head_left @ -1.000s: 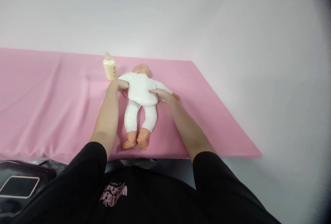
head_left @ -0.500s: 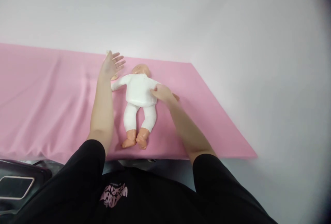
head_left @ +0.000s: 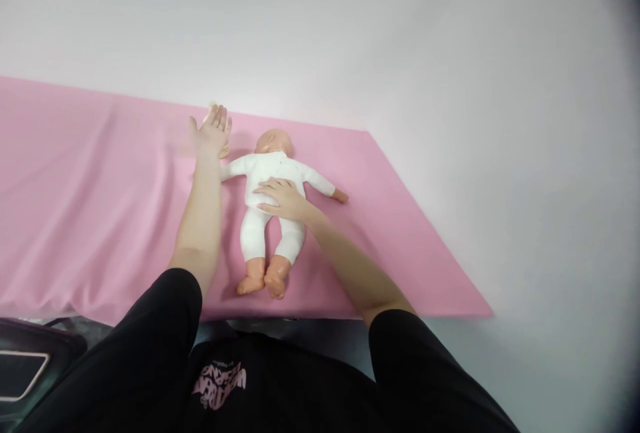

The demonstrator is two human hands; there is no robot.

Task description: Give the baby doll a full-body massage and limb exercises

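A baby doll (head_left: pixel 270 165) in a white long-sleeved suit lies on its back on the pink cloth, head away from me and bare feet toward me. My right hand (head_left: pixel 284 199) lies across the doll's lower belly with its fingers spread. Beyond the doll's outstretched arm, on the left, my left hand (head_left: pixel 212 134) is raised with fingers stretched and thumb apart. A small cream-coloured thing (head_left: pixel 225 151) is mostly hidden behind the left hand; I cannot tell what it is or whether the hand touches it.
The pink cloth (head_left: pixel 400 246) covers a long table, with folds on the left and a front edge close to my body. A pale wall stands behind. At the lower left is a black item with a light-rimmed dark panel (head_left: pixel 20 374).
My right hand has moved from the doll's side onto its lower belly, opening flat and uncovering the doll's arm. My left hand has turned, its fingers now pointing away from me.
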